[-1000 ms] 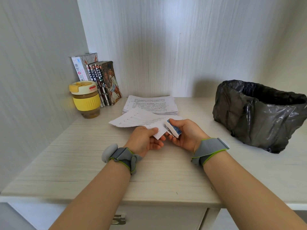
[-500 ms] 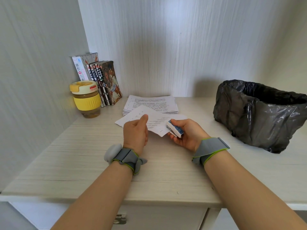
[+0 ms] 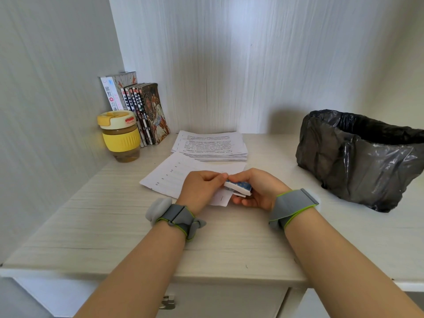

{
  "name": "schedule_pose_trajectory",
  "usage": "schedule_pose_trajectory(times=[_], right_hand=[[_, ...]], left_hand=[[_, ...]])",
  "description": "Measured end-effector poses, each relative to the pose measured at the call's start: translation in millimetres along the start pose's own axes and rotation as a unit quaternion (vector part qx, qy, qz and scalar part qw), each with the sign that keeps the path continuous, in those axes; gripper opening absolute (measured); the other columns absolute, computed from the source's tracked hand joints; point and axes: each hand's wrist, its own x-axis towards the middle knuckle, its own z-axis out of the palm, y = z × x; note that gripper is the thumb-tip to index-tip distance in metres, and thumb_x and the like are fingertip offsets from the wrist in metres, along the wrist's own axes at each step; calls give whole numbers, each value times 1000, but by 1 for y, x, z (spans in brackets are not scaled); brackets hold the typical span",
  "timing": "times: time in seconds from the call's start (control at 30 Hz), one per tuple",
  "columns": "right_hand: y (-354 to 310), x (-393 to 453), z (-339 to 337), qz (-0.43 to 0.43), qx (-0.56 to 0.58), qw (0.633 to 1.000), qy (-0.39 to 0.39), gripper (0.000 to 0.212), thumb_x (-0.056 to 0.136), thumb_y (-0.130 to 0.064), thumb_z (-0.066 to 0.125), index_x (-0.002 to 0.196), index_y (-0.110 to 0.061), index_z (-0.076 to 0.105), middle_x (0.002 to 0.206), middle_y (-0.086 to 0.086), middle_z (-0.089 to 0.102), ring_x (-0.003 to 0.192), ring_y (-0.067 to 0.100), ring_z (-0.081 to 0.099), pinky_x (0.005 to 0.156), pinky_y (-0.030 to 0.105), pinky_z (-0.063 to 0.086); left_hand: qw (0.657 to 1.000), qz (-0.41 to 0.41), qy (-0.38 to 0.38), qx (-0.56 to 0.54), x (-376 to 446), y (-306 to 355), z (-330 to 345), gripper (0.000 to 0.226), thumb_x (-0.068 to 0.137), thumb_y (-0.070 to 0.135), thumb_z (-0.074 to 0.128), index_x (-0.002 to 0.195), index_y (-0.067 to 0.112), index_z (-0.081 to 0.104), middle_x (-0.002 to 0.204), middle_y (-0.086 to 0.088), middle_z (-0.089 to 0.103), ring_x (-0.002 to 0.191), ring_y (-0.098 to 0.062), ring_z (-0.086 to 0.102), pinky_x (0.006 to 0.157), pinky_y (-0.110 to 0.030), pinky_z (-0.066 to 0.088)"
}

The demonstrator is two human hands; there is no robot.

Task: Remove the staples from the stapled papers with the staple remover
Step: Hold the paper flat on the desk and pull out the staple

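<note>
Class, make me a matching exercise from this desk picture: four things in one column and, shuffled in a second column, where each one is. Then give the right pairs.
Things:
1. staple remover
2. cup
3. bin bag
4. books

Places:
A. standing in the back left corner
B. on the right side of the desk
C. held in the right hand
D. just in front of the books, by the left wall

Pairs: 1-C, 2-D, 3-B, 4-A
</note>
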Motion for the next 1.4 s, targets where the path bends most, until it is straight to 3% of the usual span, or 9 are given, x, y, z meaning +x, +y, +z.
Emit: schedule_pose_trajectory(times=[0.13,0.27,0.43,0.57,0.73,0.9,1.1,1.27,1.4], right_hand=[[0,-1,0,3,4,1000,1,13,83,-22,61,78,-10,64,53,1,61,37,11,59,33,13,43],[0,-1,1,2,5,1000,9,13,82,-21,62,75,-11,64,50,1,61,36,11,58,33,13,43],[0,-1,3,2,-4,1000,26,12,82,-20,61,75,-11,63,61,5,59,33,10,56,33,12,41],[0,-1,4,5,-7,999,38,13,81,-19,61,72,-10,63,46,1,59,32,9,54,32,12,40],[0,-1,5,7,-5,999,50,13,81,-18,61,70,-9,61,38,-1,58,30,8,53,31,11,39],[0,-2,7,0,19,998,59,11,81,-12,61,72,-7,59,35,-1,57,28,9,53,30,11,36],[-2,-3,11,-8,58,996,74,13,81,-2,59,69,-3,56,31,1,53,24,9,50,28,9,34],[-3,-3,12,-6,41,995,88,14,82,-3,58,69,-4,54,55,9,54,23,9,48,27,9,32],[-2,-2,11,-15,-49,996,80,13,81,-12,60,70,-6,57,45,5,57,26,9,49,30,12,35]], left_hand=[[1000,-1,-13,6,1,-1,-1,21,88,15,59,99,2,70,92,-14,69,49,15,51,53,0,36],[1000,-4,-28,1,3,-4,-2,19,88,13,58,101,5,69,84,-3,63,51,15,53,54,0,37],[999,-8,-37,-8,5,-5,-1,20,89,10,56,104,9,69,90,0,66,60,14,57,57,0,40],[999,4,-39,-10,4,-4,0,23,88,7,56,108,5,67,100,0,66,88,-3,60,75,-3,46],[999,5,-34,0,3,-2,0,23,88,6,55,108,2,66,109,-8,67,101,-11,59,93,-19,45],[1000,4,-15,13,4,-4,3,23,88,4,55,107,0,67,110,-11,67,96,-10,59,77,-3,45],[999,2,1,32,3,-1,6,22,87,0,54,105,-4,66,108,-16,67,92,-11,59,68,1,44],[999,-11,3,34,4,0,8,22,86,0,55,104,-4,67,109,-17,67,92,-13,59,70,-2,45],[998,-7,-15,67,3,0,3,22,86,2,56,105,-1,67,110,-15,67,101,-20,61,82,-16,45]])
